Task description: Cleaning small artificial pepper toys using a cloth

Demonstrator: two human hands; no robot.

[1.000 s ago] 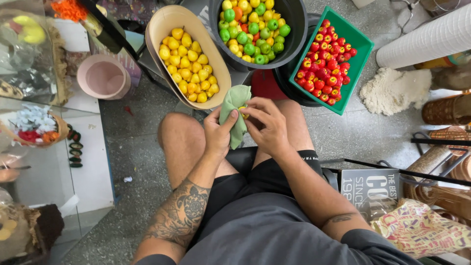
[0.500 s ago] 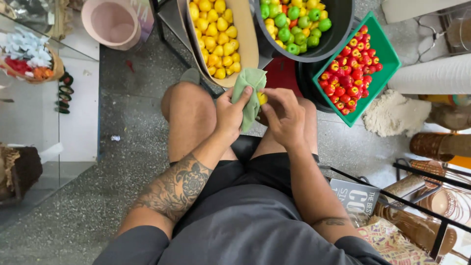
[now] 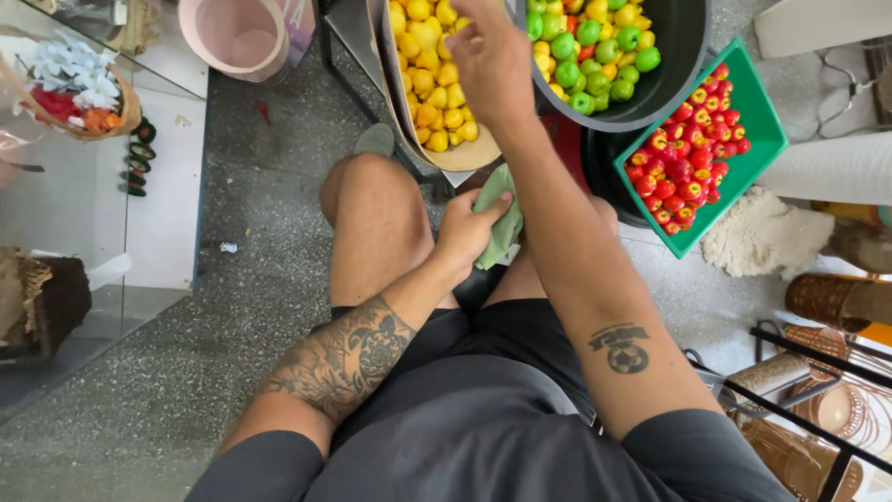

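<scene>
I sit with bare knees over a speckled floor. My left hand (image 3: 467, 226) grips a light green cloth (image 3: 502, 223) between my knees. My right hand (image 3: 491, 58) reaches forward over the beige oval tray (image 3: 395, 112) of small yellow fruit (image 3: 429, 88), fingers bent down at the tray's right side; whether it holds a fruit I cannot tell. A dark round bowl (image 3: 676, 70) of green and yellow fruit sits just right of that hand. A green square tray (image 3: 754, 135) holds small red fruit (image 3: 683, 172).
A pink bucket (image 3: 237, 37) stands at upper left. A glass shelf at left carries a basket of flowers (image 3: 70, 93). A cream fluffy mat (image 3: 757, 232), white rolls (image 3: 822, 167) and woven items lie at right. A black metal rack (image 3: 799, 390) stands at lower right.
My right hand has let go of the green cloth and reached forward over the yellow fruit tray. My left hand keeps the cloth. The view has tilted down and closer.
</scene>
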